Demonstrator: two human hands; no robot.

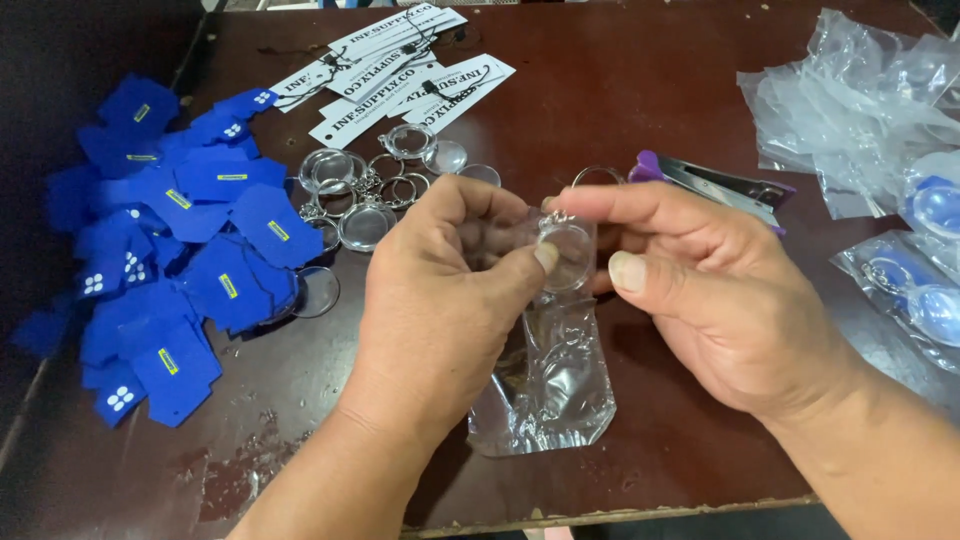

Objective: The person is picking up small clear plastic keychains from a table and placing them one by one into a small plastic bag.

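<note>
Both hands meet over the middle of the bench: left hand (440,290) and right hand (700,290) pinch the same round clear plastic keychain disc (567,255) between thumb and fingertips, held just above the dark brown wooden bench (620,100). A small clear plastic sleeve bag (548,385) hangs below the disc, mouth up by the fingers; whether the disc is partly inside it, cannot tell. Step in hand looks like bagging or unbagging one keychain; the next move calls for a steady pinch on the bag mouth with one hand while the other slides the disc.

Behind the hands, a pile of loose clear discs with metal key rings (365,190). Left, a heap of blue cut card inserts (180,250). Far edge, white printed paper tags (390,70). Right of the hands, a purple-handled metal clipper tool (720,185); beyond it, crumpled clear plastic bags (850,110) and bagged finished keychains (915,290).
</note>
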